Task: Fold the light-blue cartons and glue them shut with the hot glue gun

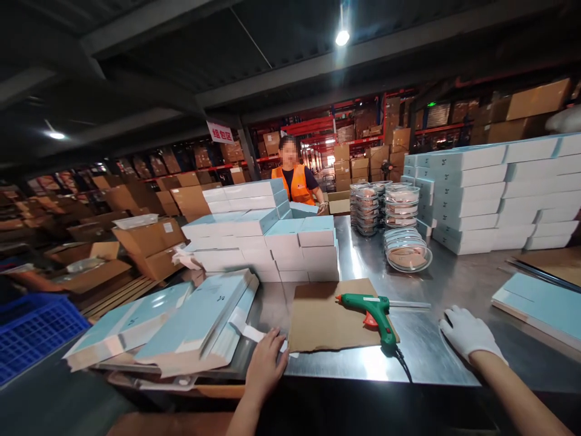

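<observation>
A: What lies in the middle of the workplace?

B: A green glue gun (372, 303) rests across a brown cardboard sheet (313, 321) on a steel table (426, 348). Its nozzle points between 9 and 10 o'clock, its glue stick (411, 304) juts toward 3, and its black cord (403, 363) trails at 5.

A: And the 2 hands, reading the clock from the gun?

B: The bare left hand (267, 360) sits at 8 o'clock, fingers spread over a white paper strip (254, 333), just beside the cardboard; whether it pinches the strip, I cannot tell. The gloved right hand (467, 332) lies at 3 o'clock, palm down on the steel, its grip released, apart from the gun.

A: What surrounds them?

B: Blue-and-white boxes (236, 242) stand stacked at 10 o'clock, with a taller wall of boxes (472, 200) between 1 and 2. Near 12, 3 stacks of clear round containers (402, 203) rise from the table. At 11, behind the boxes, a co-worker (297, 181) wears an orange vest. Flat blue bundles (195, 321) lie at 9.
</observation>
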